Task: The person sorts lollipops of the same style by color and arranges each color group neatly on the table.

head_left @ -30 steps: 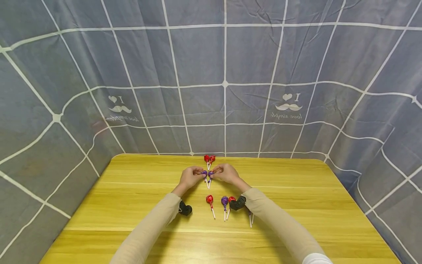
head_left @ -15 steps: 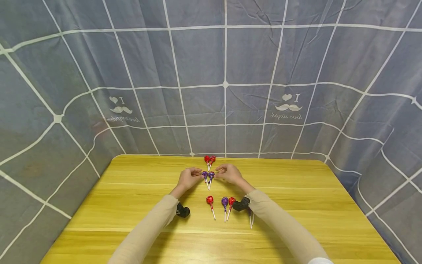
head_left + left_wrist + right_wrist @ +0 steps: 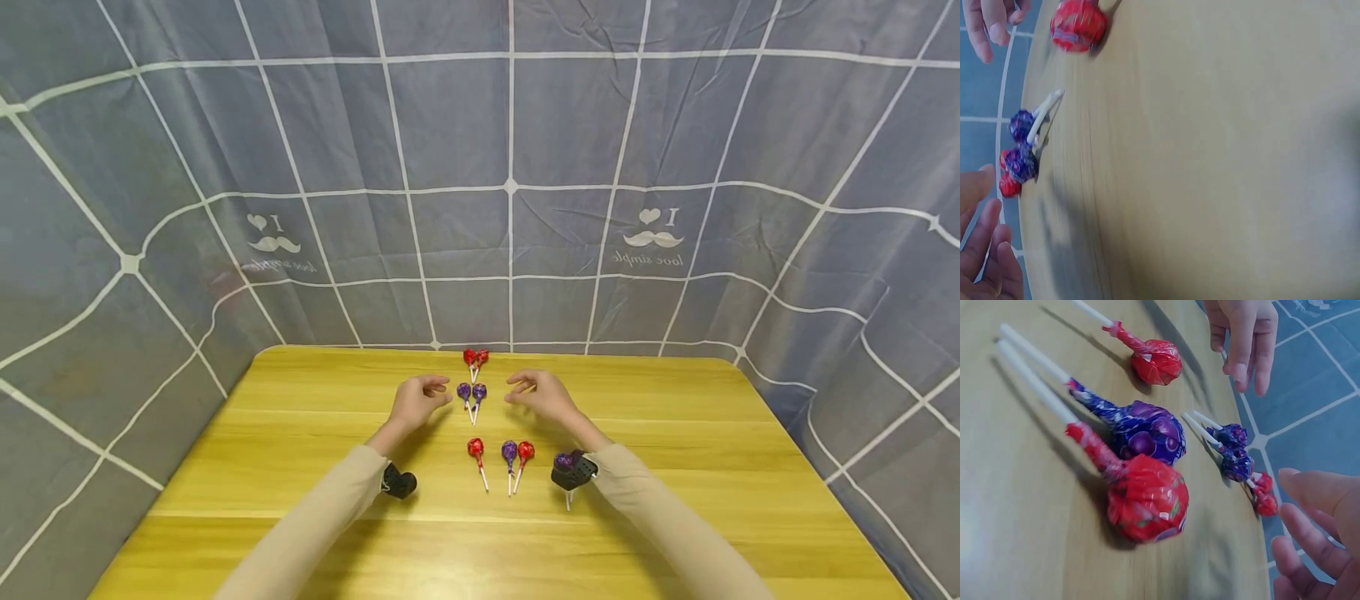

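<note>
Two purple lollipops (image 3: 472, 398) lie side by side on the table, their stick ends meeting toward the person. My left hand (image 3: 418, 402) hovers just left of them, fingers relaxed and holding nothing. On their other side is my right hand (image 3: 542, 395), also apart from them with its fingers loosely bent. Right behind the purple pair sit two red lollipops (image 3: 476, 360), their sticks meeting too. In the right wrist view a red lollipop (image 3: 1149, 499) and a purple lollipop (image 3: 1147, 432) lie close to the camera, with another red lollipop (image 3: 1157, 362) beyond them.
A purple-wrapped lollipop (image 3: 564, 461) is partly hidden behind the black camera on the right wrist (image 3: 573, 475). The wooden table (image 3: 300, 467) ends at a grey curtain (image 3: 465, 242) with white lines, which also hangs at both sides.
Both hands have let go of the purple lollipops and drawn apart, the left hand leftward and the right hand rightward. The purple pair stays on the table.
</note>
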Available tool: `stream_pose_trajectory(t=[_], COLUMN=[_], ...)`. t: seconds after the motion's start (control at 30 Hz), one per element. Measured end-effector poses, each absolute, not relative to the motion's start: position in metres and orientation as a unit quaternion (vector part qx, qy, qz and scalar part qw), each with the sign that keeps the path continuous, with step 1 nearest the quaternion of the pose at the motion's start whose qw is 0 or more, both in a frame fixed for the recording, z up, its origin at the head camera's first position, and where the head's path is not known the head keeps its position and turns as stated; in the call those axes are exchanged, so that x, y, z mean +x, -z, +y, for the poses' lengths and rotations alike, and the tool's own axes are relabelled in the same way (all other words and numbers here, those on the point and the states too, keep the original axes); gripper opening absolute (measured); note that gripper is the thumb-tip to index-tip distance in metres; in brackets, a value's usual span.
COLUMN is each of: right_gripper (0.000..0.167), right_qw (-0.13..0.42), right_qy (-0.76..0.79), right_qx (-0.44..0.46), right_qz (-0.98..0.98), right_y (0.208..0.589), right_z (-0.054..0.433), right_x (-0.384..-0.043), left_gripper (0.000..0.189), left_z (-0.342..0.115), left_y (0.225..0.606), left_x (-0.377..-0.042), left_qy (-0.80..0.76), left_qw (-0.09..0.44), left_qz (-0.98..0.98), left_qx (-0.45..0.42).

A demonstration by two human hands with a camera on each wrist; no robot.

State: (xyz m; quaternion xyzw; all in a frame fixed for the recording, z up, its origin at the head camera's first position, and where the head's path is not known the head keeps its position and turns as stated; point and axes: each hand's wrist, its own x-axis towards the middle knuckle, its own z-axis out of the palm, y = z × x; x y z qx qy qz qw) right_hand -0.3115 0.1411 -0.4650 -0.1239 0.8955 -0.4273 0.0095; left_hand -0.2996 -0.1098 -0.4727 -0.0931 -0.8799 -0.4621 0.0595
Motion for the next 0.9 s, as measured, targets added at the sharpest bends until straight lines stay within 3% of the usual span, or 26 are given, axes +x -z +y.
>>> stream_pose_trajectory(t=[0.9], right_gripper=[0.028], right_qw=[-0.042], right_qy=[0.372], right_qx=[-0.129], right_qz=[0.918], right_y=[0.468], right_z=[0.194], right_x=[-0.262], left_gripper=[0.028], left_z=[-0.111], left_y=[0.472], left_x=[-0.238], left_qy=[0.482], left_qw=[0.034], left_qz=[-0.867], left_qx=[-0.121])
